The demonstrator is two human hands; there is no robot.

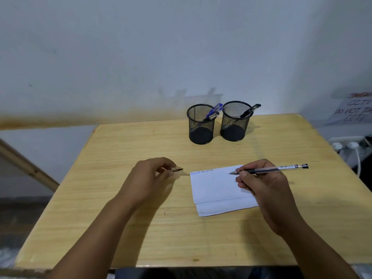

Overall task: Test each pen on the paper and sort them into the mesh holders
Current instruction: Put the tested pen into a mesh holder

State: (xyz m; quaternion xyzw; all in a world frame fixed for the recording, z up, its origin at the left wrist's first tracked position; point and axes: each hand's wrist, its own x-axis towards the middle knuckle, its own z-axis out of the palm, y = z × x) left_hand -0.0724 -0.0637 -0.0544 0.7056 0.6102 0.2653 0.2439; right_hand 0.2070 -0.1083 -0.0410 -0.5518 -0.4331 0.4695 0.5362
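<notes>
The pen [269, 169] is light, stiff and smooth, best held at its dark grip near the tip, where the right hand [261, 184] pinches it above the paper [215, 188]. The left hand [149, 176] pinches its cap [178, 169] over the table [141, 141]. Two holders [201, 125] stand behind.

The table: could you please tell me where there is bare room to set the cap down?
Bare wood lies on the table left of the mesh holders, beyond the left hand, and along the near edge below the paper. It is crowded where the right hand holds the pen over the paper.
</notes>
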